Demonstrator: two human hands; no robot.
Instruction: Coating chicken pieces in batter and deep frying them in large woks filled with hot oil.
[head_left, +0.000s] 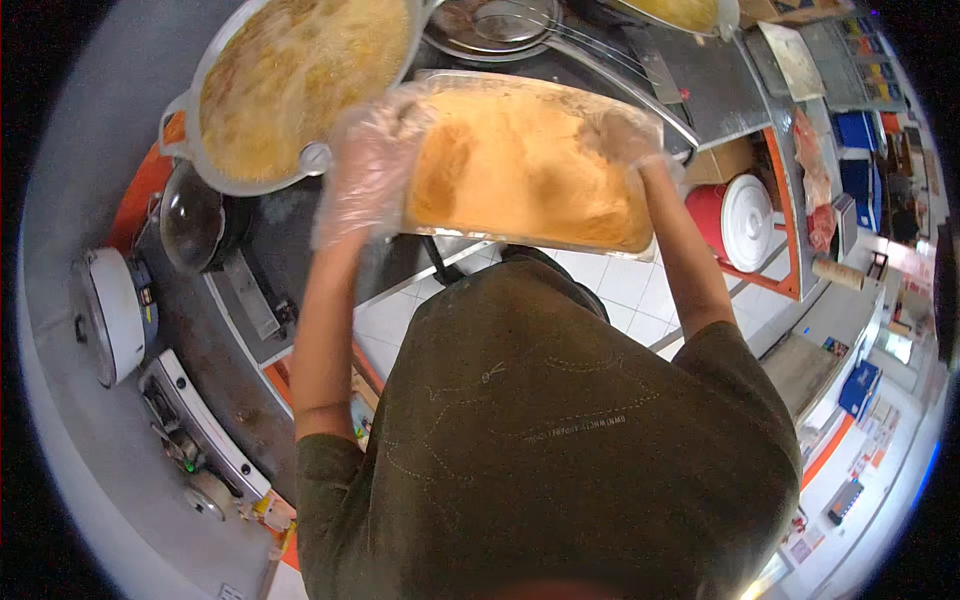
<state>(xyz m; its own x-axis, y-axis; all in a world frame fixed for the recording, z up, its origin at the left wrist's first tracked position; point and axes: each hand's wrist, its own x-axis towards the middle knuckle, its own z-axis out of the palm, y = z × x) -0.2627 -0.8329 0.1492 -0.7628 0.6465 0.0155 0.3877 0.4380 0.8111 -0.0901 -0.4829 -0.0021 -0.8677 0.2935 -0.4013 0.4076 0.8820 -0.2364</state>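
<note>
A rectangular metal tray (529, 238) with a layer of orange-tan powder (517, 165) is in front of my torso. Its near edge reaches past the counter over the tiled floor. My left hand (379, 142), in a clear plastic glove, grips the tray's left end; motion blurs it and its fingers are partly lost. At the opposite end my right hand (619, 139), also in clear plastic, holds the far right part, with powder about the fingers. Beside my left hand stands a large metal pot (196, 139) of bubbling yellow oil (300, 82). A round dial thermometer (315, 159) sits at its rim.
Wire-mesh strainers (514, 22) lie beyond the tray, one long handle running right. Another pan (675, 13) of yellow liquid is at the top. A lidded wok (191, 217), a rice cooker (112, 315) and a gas stove (202, 420) stand left. A red bucket (705, 217) with white lid is right.
</note>
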